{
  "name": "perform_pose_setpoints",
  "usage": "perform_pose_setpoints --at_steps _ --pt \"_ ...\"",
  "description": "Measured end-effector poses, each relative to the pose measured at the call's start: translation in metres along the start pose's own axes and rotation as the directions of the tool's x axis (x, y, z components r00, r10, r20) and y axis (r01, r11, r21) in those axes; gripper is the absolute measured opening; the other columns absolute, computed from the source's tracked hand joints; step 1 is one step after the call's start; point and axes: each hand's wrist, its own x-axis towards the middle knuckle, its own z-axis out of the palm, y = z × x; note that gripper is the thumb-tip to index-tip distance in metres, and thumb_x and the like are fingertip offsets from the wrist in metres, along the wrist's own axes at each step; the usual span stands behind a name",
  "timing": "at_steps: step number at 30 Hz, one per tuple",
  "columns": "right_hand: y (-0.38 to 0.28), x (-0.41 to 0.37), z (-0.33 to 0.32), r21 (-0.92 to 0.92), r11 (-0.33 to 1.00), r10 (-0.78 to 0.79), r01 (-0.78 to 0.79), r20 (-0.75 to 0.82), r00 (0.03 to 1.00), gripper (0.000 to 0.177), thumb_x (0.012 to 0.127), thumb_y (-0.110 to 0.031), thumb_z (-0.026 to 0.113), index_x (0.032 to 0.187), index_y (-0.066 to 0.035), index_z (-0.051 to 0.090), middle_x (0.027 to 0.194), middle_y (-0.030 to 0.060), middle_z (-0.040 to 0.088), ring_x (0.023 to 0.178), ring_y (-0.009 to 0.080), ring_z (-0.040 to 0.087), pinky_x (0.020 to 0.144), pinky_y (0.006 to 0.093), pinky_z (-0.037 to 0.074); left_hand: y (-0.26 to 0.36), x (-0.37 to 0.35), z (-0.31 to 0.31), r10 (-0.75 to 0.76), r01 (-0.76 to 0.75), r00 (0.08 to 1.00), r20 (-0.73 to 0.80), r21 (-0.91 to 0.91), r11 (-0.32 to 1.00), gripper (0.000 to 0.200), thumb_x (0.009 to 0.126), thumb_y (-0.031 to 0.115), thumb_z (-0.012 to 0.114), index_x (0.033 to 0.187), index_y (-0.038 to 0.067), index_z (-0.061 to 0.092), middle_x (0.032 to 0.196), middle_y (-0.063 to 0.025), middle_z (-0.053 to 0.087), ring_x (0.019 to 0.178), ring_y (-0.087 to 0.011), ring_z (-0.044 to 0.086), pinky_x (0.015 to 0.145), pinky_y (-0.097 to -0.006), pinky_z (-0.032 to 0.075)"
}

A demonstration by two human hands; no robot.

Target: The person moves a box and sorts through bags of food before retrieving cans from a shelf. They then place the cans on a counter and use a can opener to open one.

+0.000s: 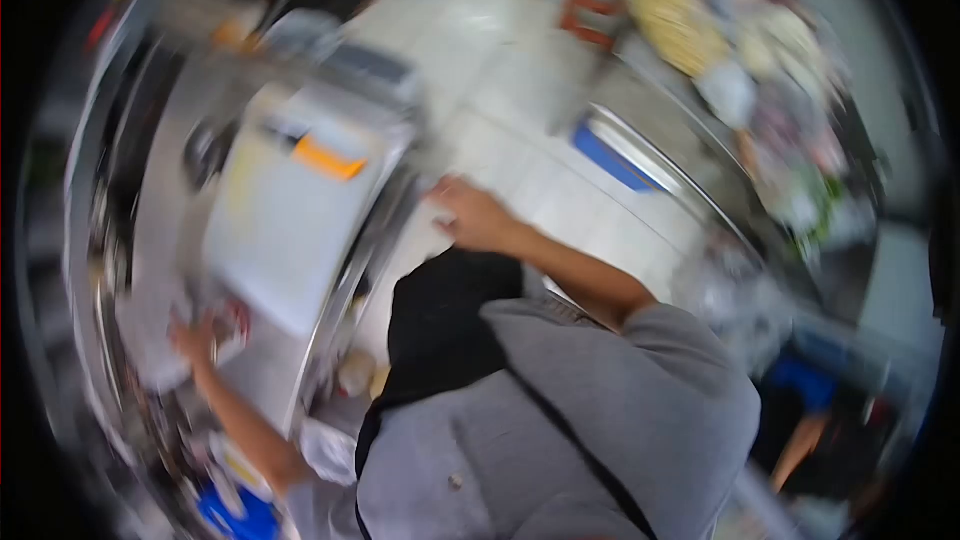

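Right hand [465, 214] half-open, beside counter [270, 362]; left hand [194, 338] blurred near white board [280, 230], grip unclear.

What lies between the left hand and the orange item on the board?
In the head view, mostly bare white board; a blurred red thing sits close beside the left hand.

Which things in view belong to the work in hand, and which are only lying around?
Probably in the work (nearest the hands):
white board
orange item on it
blurred red item beside the left hand

Apparently just lying about:
yellow bundle
blue-and-white item
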Motion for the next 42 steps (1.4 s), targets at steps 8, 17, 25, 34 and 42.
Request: perform_pose_setpoints --at_steps 8,17,25,34,42 --pt "-0.024 -0.12 -0.019 -0.263 0.885 0.408 -0.385 0.034 0.913 0.03 0.083 -0.021 0.066 0.108 -0.007 0.061 0.099 0.0176 0.06 0.095 0.0372 0.061 0.081 0.0472 0.051 0.204 -0.055 -0.128 0.405 -0.449 0.873 -0.271 -0.124 0.885 0.085 0.079 0.05 0.076 0.151 0.028 0.036 0.152 -0.0232 0.033 0.141 -0.0448 0.029 0.112 -0.0593 0.027" --pt "-0.033 -0.263 -0.088 -0.179 0.74 0.613 -0.648 -0.218 0.76 0.043 0.086 -0.025 0.066 0.126 -0.008 0.059 0.11 0.019 0.062 0.105 0.0378 0.06 0.091 0.0464 0.05 0.395 -0.15 -0.188 0.93 -0.886 0.367 -0.023 -0.312 0.342 0.084 0.072 0.045 0.082 0.142 0.013 0.049 0.148 -0.0274 0.037 0.146 -0.0458 0.015 0.117 -0.06 0.011" --pt "-0.025 -0.334 -0.253 -0.214 0.624 0.355 -0.751 -0.779 0.517 0.038 0.085 -0.02 0.069 0.121 -0.007 0.062 0.105 0.0185 0.064 0.097 0.0387 0.062 0.083 0.0446 0.052 0.585 -0.263 -0.319 0.93 -0.941 -0.141 -0.34 -0.245 -0.232 0.078 0.073 0.046 0.081 0.138 0.013 0.055 0.144 -0.0285 0.04 0.144 -0.0484 0.018 0.116 -0.0605 0.015" --pt "-0.048 -0.387 -0.419 -0.217 0.666 0.142 -0.713 -0.902 0.407 0.037 0.083 -0.014 0.07 0.118 -0.005 0.063 0.1 0.0191 0.064 0.093 0.0392 0.063 0.079 0.0438 0.052 0.764 -0.384 -0.512 0.487 -0.782 -0.337 -0.806 -0.049 -0.622 0.05 0.077 0.029 0.079 0.118 0.005 0.065 0.12 -0.0213 0.056 0.116 -0.0411 0.051 0.101 -0.0479 0.041" --pt "-0.071 -0.356 -0.65 -0.662 0.441 -0.153 -0.605 -0.72 0.676 0.035 0.083 -0.018 0.067 0.116 -0.006 0.063 0.102 0.0165 0.062 0.09 0.0367 0.063 0.078 0.0431 0.053 0.884 -0.426 -0.68 0.178 -0.738 -0.33 -0.927 0.136 -0.661 0.035 0.08 0.023 0.075 0.107 0.002 0.067 0.105 -0.0192 0.059 0.105 -0.0384 0.056 0.09 -0.0453 0.047"
